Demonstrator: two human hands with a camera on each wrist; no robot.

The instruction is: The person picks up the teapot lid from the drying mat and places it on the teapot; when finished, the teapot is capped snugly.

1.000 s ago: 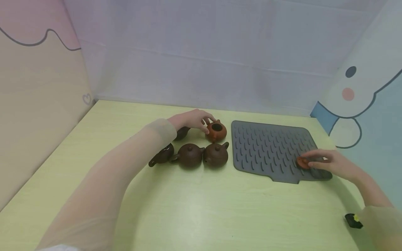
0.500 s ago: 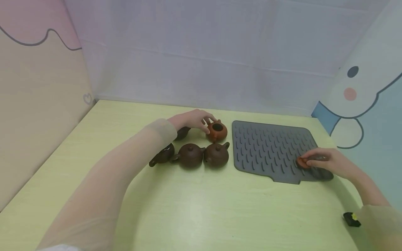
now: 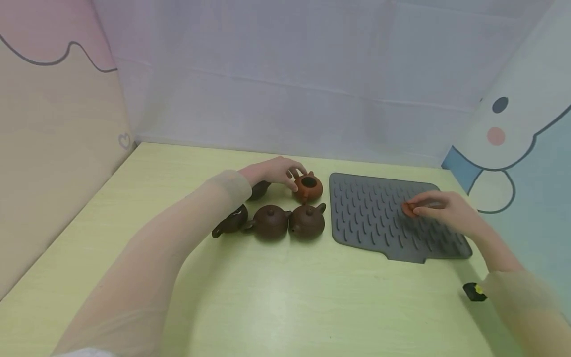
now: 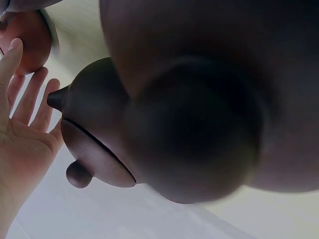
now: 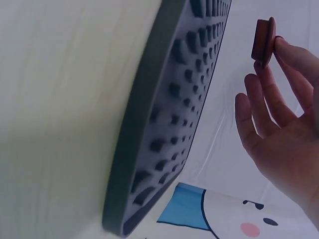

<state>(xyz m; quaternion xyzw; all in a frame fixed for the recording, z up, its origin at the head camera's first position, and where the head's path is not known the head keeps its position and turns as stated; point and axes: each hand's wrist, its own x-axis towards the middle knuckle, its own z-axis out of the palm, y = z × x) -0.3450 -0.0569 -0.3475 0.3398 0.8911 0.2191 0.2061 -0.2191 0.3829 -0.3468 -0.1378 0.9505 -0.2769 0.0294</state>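
My left hand [image 3: 280, 169] holds the side of a reddish-orange teapot [image 3: 315, 191], whose round top opening is uncovered. In the left wrist view, the thumb lies on that teapot [image 4: 34, 40] and the other fingers reach to its far side. Over the grey mat [image 3: 363, 210], my right hand [image 3: 448, 212] pinches a small reddish-orange teapot lid [image 3: 408, 210] between thumb and fingertips. The right wrist view shows the lid [image 5: 261, 42] raised off the mat, its flange and inner rim turned away from the fingers.
Two lidded dark brown teapots [image 3: 270, 225] stand side by side in front of the orange one. Another dark teapot [image 3: 235, 221] is partly behind the left sleeve, and one more [image 3: 260, 190] sits under the left wrist. A white cloth wall [image 3: 285, 89] closes off the back.
My right hand has lifted the lid from the mat and carried it left and toward the back. The left hand stays at the orange teapot.
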